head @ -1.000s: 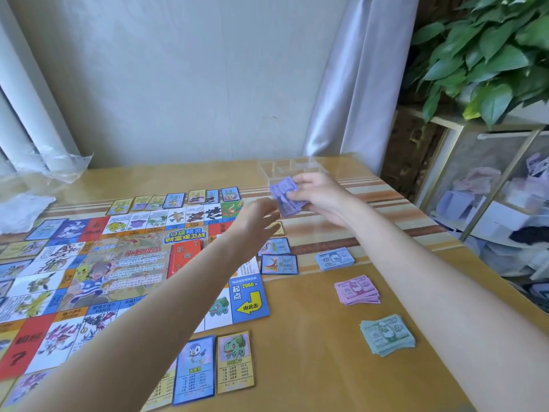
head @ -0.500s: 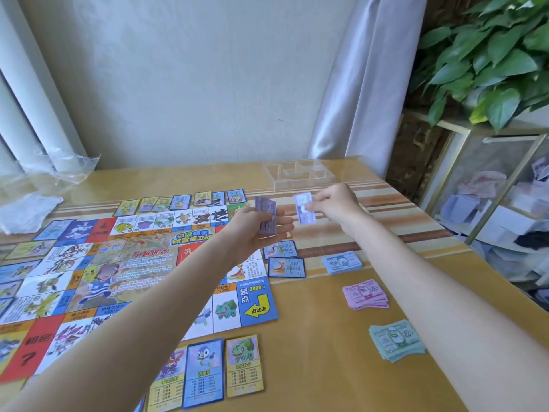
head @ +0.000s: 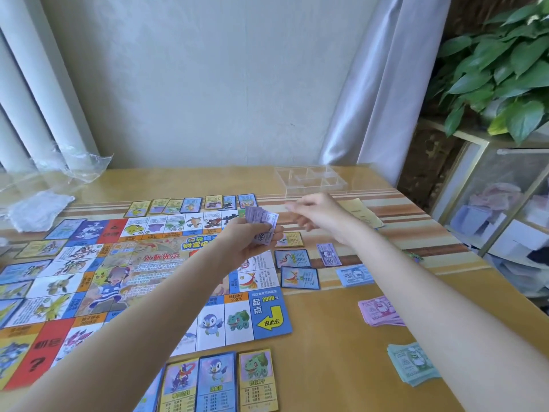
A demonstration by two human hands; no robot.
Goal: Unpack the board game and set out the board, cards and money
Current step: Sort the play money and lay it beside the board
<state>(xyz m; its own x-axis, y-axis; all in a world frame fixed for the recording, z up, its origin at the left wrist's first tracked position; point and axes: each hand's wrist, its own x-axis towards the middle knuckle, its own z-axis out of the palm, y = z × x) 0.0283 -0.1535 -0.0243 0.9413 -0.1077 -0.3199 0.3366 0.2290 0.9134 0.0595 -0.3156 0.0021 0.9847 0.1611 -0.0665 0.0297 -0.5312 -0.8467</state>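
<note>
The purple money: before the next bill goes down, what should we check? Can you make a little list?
1. The purple money is held firmly: ok, the left hand grips the wad.
2. The right hand is free to take a bill: looks ok, but it is blurred.
3. A purple pile is started: ok, one purple bill lies flat on the table.
4. The other piles stay separate: ok, the blue pile, pink pile and green pile lie apart.
5. The purple bill is clear of the cards: ok, it lies beside them.
6. How many bills are left in the wad: cannot tell.
</note>
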